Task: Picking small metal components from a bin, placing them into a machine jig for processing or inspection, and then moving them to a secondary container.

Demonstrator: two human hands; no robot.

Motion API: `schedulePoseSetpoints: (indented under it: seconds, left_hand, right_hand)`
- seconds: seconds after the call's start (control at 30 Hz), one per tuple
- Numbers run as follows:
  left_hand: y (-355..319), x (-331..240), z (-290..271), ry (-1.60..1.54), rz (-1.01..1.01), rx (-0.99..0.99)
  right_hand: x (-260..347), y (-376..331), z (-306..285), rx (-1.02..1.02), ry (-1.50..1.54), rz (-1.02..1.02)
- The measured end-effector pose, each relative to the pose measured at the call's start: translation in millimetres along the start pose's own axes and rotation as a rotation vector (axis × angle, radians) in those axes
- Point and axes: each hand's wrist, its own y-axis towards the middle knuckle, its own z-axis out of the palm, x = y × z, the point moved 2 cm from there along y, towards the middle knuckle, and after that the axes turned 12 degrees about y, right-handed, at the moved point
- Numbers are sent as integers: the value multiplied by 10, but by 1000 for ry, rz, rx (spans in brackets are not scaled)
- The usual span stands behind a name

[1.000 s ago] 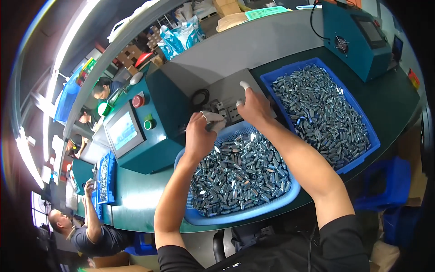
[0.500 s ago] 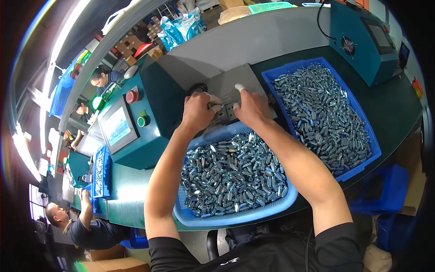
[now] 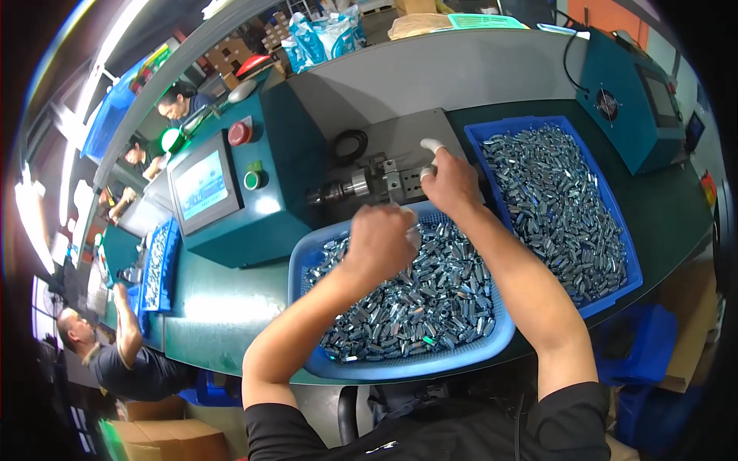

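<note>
My left hand (image 3: pixel 382 240) hangs over the near edge of the machine fixture, above a light blue basket (image 3: pixel 400 372) full of small shiny metal hex pieces (image 3: pixel 407 315). Its fingers are curled and smeared by motion, so what they hold is unclear. My right hand (image 3: pixel 452 183) rests at the right end of the metal clamping fixture (image 3: pixel 393 181), with thumb and forefinger apart. White finger covers sit on its fingertips. Left of the fixture, a round metal chuck (image 3: pixel 355 184) sticks out from a teal machine (image 3: pixel 288 146) with a screen (image 3: pixel 204 184).
A darker blue tray (image 3: pixel 635 269) of similar metal pieces stands to the right. Behind it is another teal machine (image 3: pixel 634 107). A coiled black cable (image 3: pixel 350 144) lies behind the chuck. Co-workers (image 3: pixel 127 361) sit at the left, beside another blue tray (image 3: pixel 160 265).
My left hand has moved back from the fixture, toward me and over the basket, uncovering the chuck. My right hand stays at the fixture. The whole view has shifted somewhat.
</note>
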Motion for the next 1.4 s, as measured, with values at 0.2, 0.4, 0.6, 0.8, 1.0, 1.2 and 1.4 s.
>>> schedulePoseSetpoints:
  seconds: [0.2, 0.4, 0.6, 0.8, 1.0, 1.2, 1.4]
  left_hand:
    - [-197, -61, 288, 27, 5, 6]
    - [-211, 44, 292, 73, -24, 136]
    - [-210, 46, 361, 89, 9, 83]
    - [-191, 63, 365, 18, -31, 14]
    - [-209, 69, 334, -43, -25, -7]
    - [-198, 77, 367, -33, -26, -27]
    - [-184, 88, 358, -80, -14, -32]
  right_hand:
    - [42, -180, 244, 133, 248, -174]
    - [341, -259, 341, 230, 82, -329]
    - [332, -206, 363, 300, 46, -326]
    - [152, -135, 353, 197, 272, -118]
    - [148, -169, 283, 156, 317, -31]
    - [176, -178, 234, 206, 313, 21]
    - [144, -165, 277, 147, 318, -44]
